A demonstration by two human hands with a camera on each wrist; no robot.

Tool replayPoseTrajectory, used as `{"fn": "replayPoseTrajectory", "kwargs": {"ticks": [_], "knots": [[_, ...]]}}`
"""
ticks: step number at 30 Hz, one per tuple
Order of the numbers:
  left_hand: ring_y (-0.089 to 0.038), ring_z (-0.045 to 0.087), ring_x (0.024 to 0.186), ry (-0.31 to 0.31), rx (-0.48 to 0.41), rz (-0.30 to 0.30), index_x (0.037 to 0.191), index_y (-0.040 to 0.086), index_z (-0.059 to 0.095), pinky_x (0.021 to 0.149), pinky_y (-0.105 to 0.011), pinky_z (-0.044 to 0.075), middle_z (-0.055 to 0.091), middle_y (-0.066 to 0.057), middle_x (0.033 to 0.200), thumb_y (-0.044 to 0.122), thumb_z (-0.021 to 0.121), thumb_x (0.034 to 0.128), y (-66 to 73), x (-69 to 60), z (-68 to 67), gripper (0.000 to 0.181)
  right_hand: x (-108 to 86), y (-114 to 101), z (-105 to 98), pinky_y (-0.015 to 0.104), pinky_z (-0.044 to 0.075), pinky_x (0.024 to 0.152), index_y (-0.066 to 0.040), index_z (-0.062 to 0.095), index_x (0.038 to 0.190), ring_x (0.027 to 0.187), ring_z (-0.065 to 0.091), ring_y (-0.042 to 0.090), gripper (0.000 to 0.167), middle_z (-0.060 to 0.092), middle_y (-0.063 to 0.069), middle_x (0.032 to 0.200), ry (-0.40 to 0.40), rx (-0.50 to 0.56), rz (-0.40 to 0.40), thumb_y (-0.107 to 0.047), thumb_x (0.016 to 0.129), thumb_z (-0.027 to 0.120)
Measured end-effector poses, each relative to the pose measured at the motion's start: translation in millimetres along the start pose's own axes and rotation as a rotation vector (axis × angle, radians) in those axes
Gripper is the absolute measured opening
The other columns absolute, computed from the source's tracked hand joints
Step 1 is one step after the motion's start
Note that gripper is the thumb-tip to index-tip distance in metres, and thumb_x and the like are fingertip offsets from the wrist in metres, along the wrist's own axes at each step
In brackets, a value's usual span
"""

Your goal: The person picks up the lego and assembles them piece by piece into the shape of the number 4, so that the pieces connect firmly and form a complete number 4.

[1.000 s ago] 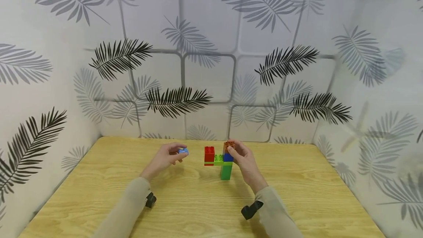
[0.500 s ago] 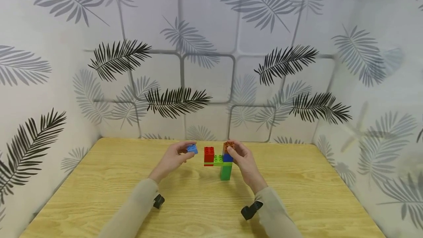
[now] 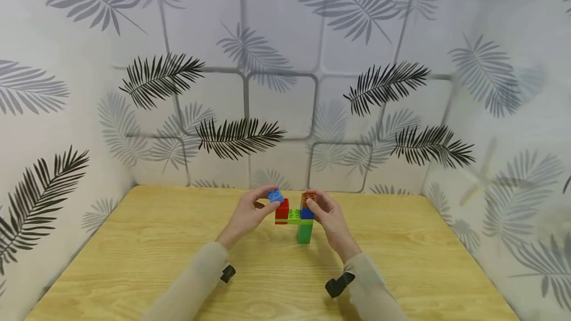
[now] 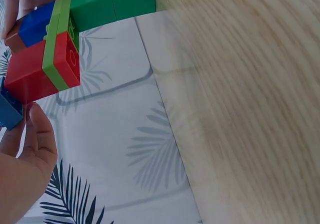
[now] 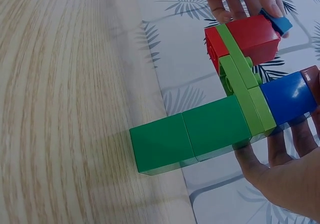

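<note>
My left hand (image 3: 250, 212) pinches a light blue toy brick (image 3: 275, 195) between thumb and fingers, tilted at the top of a red brick (image 3: 282, 213). Whether its studs are engaged cannot be told. The red brick sits at the left end of a lime-green layer (image 3: 294, 216), with more red under that end (image 4: 66, 61). This layer juts out from a brick tower. Two stacked green bricks (image 5: 190, 134) form the tower's base, with dark blue (image 5: 288, 98) and brown bricks (image 3: 309, 196) above the lime layer. My right hand (image 3: 332, 217) grips the tower near its top, thumb on the brown brick.
The tower stands on a wooden table (image 3: 276, 281), whose far edge meets a leaf-patterned backdrop (image 3: 285, 162). A dark wrist camera (image 3: 228, 274) sits on the left wrist and another wrist camera (image 3: 340, 284) on the right. The jutting lime layer overhangs the tabletop.
My left hand has moved right with the light blue brick, from beside the structure to the top of the red brick. The right hand and the tower have stayed nearly still.
</note>
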State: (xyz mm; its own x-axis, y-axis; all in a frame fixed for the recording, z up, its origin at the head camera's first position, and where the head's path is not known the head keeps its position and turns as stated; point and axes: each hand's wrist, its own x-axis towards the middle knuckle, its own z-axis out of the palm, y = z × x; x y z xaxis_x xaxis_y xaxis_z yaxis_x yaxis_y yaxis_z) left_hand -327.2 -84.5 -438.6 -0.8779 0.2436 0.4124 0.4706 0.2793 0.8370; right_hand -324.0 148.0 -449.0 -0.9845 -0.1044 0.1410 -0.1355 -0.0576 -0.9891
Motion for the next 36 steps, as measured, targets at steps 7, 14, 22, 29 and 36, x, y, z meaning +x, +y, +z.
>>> {"fn": "replayPoseTrajectory", "kwargs": {"ticks": [7,14,22,29,36], "knots": [[-0.019,0.058,0.108,-0.05,0.014,0.019,0.13,0.025,0.063,0.083,-0.033,0.051,0.067,0.001,0.118,0.026,0.069,0.093,2.4,0.9,7.4,0.038,0.2,1.0,0.6,0.049,0.045,0.104,-0.007,0.055,0.135,0.109,0.058,0.016,0.041,0.06,0.007,0.124,0.013,0.005,0.004,-0.024,0.098,0.062],[-0.019,0.059,0.113,-0.13,0.044,0.007,0.133,0.03,0.062,0.084,-0.031,0.051,0.061,0.004,0.135,0.027,0.066,0.095,0.7,4.9,3.9,0.039,-0.1,0.0,0.1,0.048,0.045,0.104,-0.007,0.055,0.136,0.11,0.057,0.015,0.042,0.059,0.009,0.127,0.013,0.007,0.005,-0.023,0.098,0.061],[-0.018,0.058,0.118,-0.229,0.07,0.02,0.135,0.021,0.062,0.086,-0.032,0.052,0.058,0.001,0.14,0.027,0.066,0.0954,1.6,10.3,-5.6,0.04,-1.0,0.6,-0.2,0.044,0.047,0.101,-0.008,0.056,0.135,0.108,0.058,0.015,0.041,0.061,0.007,0.123,0.009,0.016,0.011,-0.024,0.098,0.062],[-0.017,0.058,0.118,-0.261,0.071,0.01,0.134,0.023,0.062,0.088,-0.036,0.052,0.058,0.003,0.139,0.026,0.067,0.0942,3.3,9.8,-5.1,0.04,-3.5,3.1,0.3,0.054,0.042,0.105,-0.006,0.054,0.136,0.106,0.059,0.015,0.043,0.061,0.007,0.122,-0.001,0.022,0.01,-0.025,0.098,0.062],[-0.019,0.06,0.116,-0.264,0.007,0.023,0.138,0.019,0.059,0.089,-0.033,0.054,0.059,0.002,0.139,0.024,0.065,0.0962,-2.2,12.3,-0.2,0.042,-3.3,0.6,0.2,0.056,0.04,0.107,-0.006,0.054,0.137,0.107,0.059,0.015,0.044,0.061,0.008,0.124,-0.001,0.025,-0.001,-0.026,0.098,0.062]]}}
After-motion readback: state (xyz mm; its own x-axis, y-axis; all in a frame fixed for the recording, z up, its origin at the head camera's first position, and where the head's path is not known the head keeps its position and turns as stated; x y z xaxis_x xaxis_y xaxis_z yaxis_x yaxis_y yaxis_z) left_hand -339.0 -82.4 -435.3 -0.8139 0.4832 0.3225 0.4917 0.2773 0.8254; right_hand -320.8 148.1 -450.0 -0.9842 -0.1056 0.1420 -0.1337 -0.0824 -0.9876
